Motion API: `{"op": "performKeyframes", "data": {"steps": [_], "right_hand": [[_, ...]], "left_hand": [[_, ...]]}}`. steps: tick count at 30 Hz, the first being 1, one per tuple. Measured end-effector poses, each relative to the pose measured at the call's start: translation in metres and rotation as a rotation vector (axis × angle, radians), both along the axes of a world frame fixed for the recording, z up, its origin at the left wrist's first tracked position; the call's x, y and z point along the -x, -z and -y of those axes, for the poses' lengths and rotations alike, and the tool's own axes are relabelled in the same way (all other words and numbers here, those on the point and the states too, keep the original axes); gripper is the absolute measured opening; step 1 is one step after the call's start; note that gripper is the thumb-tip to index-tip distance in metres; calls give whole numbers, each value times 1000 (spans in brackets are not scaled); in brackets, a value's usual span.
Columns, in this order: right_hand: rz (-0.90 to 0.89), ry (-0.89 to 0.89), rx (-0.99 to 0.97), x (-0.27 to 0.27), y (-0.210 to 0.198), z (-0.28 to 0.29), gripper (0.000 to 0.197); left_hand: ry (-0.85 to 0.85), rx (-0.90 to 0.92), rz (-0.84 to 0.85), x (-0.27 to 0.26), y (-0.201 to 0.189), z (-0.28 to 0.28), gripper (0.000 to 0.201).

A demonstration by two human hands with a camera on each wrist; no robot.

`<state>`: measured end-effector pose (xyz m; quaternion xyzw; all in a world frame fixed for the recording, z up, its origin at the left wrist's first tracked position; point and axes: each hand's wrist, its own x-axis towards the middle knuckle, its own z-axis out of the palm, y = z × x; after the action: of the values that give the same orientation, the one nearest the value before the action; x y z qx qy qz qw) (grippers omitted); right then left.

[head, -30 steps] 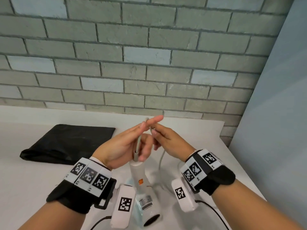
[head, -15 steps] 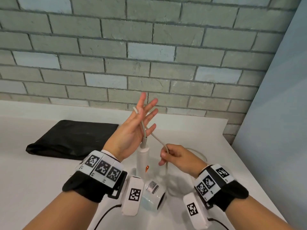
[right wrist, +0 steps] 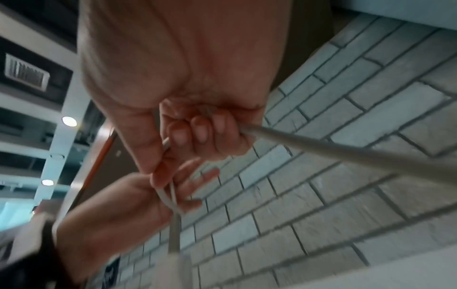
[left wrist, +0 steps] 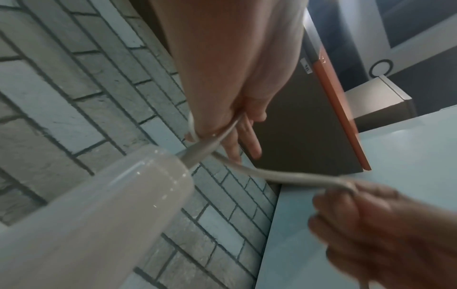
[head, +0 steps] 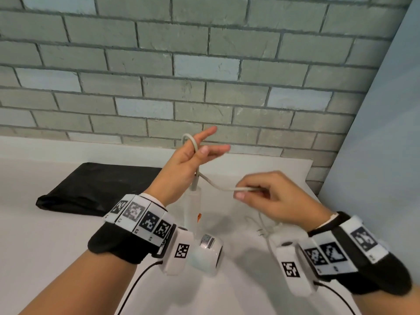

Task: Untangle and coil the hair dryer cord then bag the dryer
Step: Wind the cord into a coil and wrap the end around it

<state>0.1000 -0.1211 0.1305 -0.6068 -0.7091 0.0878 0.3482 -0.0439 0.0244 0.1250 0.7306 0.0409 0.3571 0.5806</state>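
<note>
The white hair dryer [head: 205,252] stands with its head on the table and its handle [left wrist: 99,205] pointing up under my left hand [head: 188,160]. Its grey cord [head: 216,184] leaves the handle top, loops over my left hand's straight, spread fingers [left wrist: 247,140], then runs right to my right hand [head: 247,189]. There the thumb and curled fingers [right wrist: 197,133] pinch it. The right wrist view shows the loop lying across the left palm [right wrist: 123,205]. Behind the right hand the cord [right wrist: 346,148] drops to the table, where its plug [head: 261,233] lies. The black bag [head: 97,187] lies flat to the left.
A grey brick wall [head: 204,76] backs the white table [head: 56,258], with a pale side wall [head: 386,133] close on the right. The table's right edge runs just past my right wrist. Loose cord lies on the table under the right hand.
The hands, together a second ago, have parted. My right hand has drawn the cord out to the right, while the left stays raised with the loop over its fingers.
</note>
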Motion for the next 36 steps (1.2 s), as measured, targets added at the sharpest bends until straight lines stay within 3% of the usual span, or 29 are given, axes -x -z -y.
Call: {"op": "performKeyframes", "data": {"steps": [5,9,12,17,20,23,28,31,33,36], "right_hand": [[4,54,-288,7,-42,-2,13],[-80,149,-390,6,-55,-16,14],[-87,224,-373,3,-50,-33,26],[-69,260,-232,-1,-29,-58,50],[-234,122,-99,2,-4,-68,22],[-284,139,24,12,23,-73,22],[-114,180,93,21,66,-71,30],[-381,301,90,12,95,-68,9],[-592,351,147,5,107,-63,16],[-556,278,172,0,113,-55,17]], "left_hand": [[113,-83,-217,2,-12,9,28],[211,-76,-273,7,-14,16,49],[318,-28,-241,10,-12,20,58],[397,114,-165,13,-9,22,51],[426,220,-84,13,-7,23,49],[402,278,-15,9,-4,24,52],[320,329,70,5,-2,18,59],[243,347,102,8,-5,14,53],[184,359,128,9,-7,12,49],[79,358,161,9,-6,9,55]]}}
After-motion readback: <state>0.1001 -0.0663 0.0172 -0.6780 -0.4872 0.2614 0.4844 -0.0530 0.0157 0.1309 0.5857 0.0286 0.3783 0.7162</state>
